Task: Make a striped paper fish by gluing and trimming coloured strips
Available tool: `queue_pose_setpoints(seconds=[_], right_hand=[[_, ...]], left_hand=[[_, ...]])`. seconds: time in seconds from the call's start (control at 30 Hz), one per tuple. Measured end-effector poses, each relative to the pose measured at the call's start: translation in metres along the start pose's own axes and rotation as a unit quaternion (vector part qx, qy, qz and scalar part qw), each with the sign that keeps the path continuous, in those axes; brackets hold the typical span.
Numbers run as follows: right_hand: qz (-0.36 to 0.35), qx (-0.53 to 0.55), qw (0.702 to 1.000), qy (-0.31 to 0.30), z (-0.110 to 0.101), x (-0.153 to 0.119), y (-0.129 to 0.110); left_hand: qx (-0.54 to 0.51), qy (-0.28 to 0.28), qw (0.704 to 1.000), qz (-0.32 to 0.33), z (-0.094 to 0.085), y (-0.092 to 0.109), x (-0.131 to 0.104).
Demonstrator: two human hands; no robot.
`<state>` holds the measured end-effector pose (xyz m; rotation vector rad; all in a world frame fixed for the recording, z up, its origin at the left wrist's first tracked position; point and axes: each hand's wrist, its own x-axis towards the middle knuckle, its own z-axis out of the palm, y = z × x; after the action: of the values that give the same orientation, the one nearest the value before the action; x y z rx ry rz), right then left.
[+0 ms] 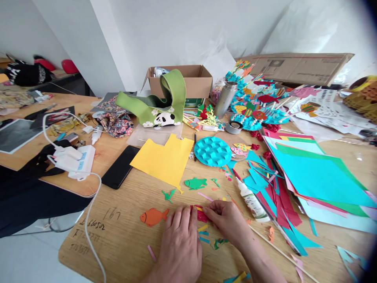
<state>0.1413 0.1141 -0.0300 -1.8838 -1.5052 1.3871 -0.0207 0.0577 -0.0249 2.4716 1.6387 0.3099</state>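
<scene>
The left hand (182,239) lies nearly flat close to the near edge of the counter (118,239), its fingers extended and side by side, with the fingertips over the left end of a small red paper piece (201,215). The right hand (225,218) is mostly closed, thumb and forefinger pinched together at the right end of that piece, where a yellow strip (199,208) runs along the top. How firmly either hand presses cannot be told.

The red piece lies between the two hands, toward the near edge. An orange paper fish (153,217) is just left of the left hand, toward the near left corner; a green paper fish (195,183) lies beyond the hands, below a cut yellow sheet (163,159). A black phone (120,168) touches or nearly touches that sheet's left side. Farther back sits a round blue paper piece (212,151). Right of the hands, a white glue bottle (252,200) lies on its side, and a thin stick (279,250) slants to the near edge. Stacked coloured paper (318,169) covers the right side.
</scene>
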Motion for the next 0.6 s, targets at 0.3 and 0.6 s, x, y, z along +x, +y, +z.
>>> queue_pose_setpoints(seconds=[0.3, 0.6], right_hand=[[-0.002, -0.012, 1.000, 0.010, -0.0002, -0.0009, -0.0021], [0.000, -0.013, 1.000, 0.006, 0.0009, 0.0015, 0.0042]], left_hand=[[-0.003, -0.005, 1.000, -0.003, -0.0010, 0.0004, -0.0003], [-0.047, -0.014, 0.998, -0.028, -0.0045, -0.0020, 0.0023]])
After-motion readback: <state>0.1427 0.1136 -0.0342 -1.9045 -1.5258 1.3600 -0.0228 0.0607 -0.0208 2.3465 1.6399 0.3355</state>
